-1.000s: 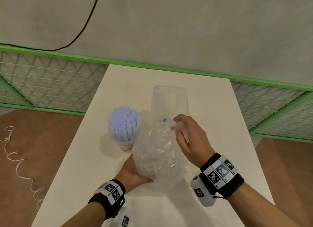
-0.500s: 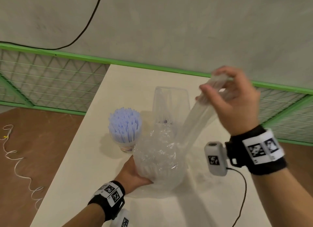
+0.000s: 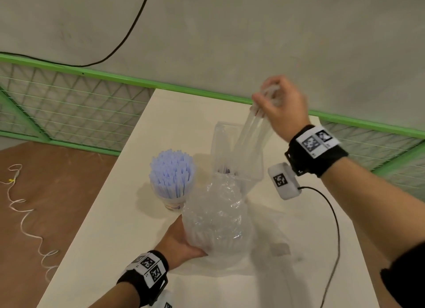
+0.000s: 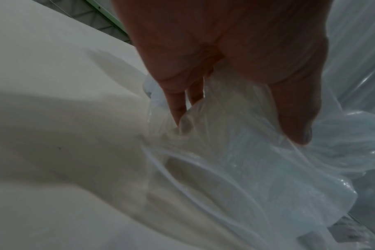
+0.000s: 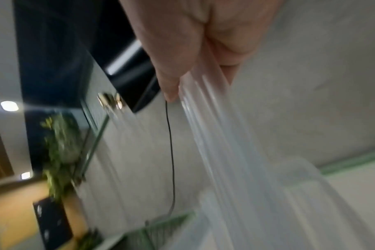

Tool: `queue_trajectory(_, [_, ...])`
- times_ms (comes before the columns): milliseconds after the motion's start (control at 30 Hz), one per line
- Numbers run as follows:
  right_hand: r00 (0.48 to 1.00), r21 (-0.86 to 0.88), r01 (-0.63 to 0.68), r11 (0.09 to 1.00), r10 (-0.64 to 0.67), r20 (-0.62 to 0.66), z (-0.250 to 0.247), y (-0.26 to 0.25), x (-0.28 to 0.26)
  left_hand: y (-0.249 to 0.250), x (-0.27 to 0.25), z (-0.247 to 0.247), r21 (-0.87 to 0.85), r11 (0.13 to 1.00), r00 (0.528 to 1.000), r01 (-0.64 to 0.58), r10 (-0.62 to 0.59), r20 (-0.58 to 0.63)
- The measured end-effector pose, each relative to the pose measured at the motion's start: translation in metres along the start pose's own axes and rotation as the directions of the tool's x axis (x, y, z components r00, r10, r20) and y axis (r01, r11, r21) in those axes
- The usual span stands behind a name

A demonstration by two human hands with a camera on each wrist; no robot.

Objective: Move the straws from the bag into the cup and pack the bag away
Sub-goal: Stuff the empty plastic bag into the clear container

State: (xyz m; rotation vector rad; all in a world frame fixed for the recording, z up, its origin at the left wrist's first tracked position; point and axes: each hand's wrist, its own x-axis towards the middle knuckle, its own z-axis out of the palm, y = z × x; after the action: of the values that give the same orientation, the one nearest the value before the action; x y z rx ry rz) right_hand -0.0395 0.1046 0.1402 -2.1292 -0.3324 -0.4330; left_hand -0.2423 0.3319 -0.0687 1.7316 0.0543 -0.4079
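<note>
A crumpled clear plastic bag (image 3: pixel 216 220) stands on the white table (image 3: pixel 128 227). My left hand (image 3: pixel 177 243) grips its lower left side; in the left wrist view the fingers (image 4: pixel 178 101) and thumb dig into the bag's film (image 4: pixel 257 160). My right hand (image 3: pixel 273 101) is raised behind the bag and pinches a bunch of clear straws (image 3: pixel 253 133) by their top ends. The straws slant down into a tall clear cup (image 3: pixel 226 126) just behind the bag. In the blurred right wrist view the straws (image 5: pixel 225 135) run away from the right hand (image 5: pixel 182 50).
A second cup packed with lilac straws (image 3: pixel 171 170) stands left of the bag. A green-framed mesh fence (image 3: pixel 69 105) runs behind the table. A black cable (image 3: pixel 333 227) hangs from the right wrist camera over the table's right side. A white cord (image 3: pixel 23 218) lies on the brown floor.
My right hand drew the bunch of clear straws up out of the bag, raised it high to the right, then swung it left over the tall clear cup. My left hand stayed on the bag.
</note>
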Motion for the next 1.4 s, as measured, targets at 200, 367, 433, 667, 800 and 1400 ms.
queue_trajectory(200, [0.871, -0.409, 0.137, 0.902, 0.087, 0.483, 0.03, 0.049, 0.006, 0.003, -0.002, 0.001, -0.031, 1.0, 1.0, 0.001, -0.001, 0.006])
queue_trajectory(367, [0.782, -0.415, 0.451, 0.79, -0.126, 0.61, 0.049, 0.036, 0.019, 0.004, -0.001, 0.001, -0.023, 1.0, 1.0, -0.003, 0.003, 0.007])
queue_trajectory(433, [0.694, -0.433, 0.549, 0.715, -0.102, 0.712, 0.056, 0.036, 0.02, 0.003, -0.001, 0.001, -0.024, 1.0, 1.0, -0.002, 0.002, 0.002])
queue_trajectory(667, [0.672, -0.419, 0.567, 0.709, -0.103, 0.734, 0.06, 0.041, 0.017, -0.002, 0.001, 0.002, 0.015, 1.0, 1.0, -0.005, 0.006, -0.009])
queue_trajectory(800, [0.674, -0.429, 0.567, 0.703, -0.097, 0.732, 0.061, 0.042, 0.015, -0.003, 0.002, 0.002, 0.033, 0.999, 1.0, -0.009, 0.01, -0.012])
queue_trajectory(1400, [0.716, -0.42, 0.46, 0.782, -0.047, 0.696, 0.07, 0.047, 0.012, -0.006, 0.002, 0.003, 0.017, 1.0, 0.999, -0.016, 0.016, -0.029])
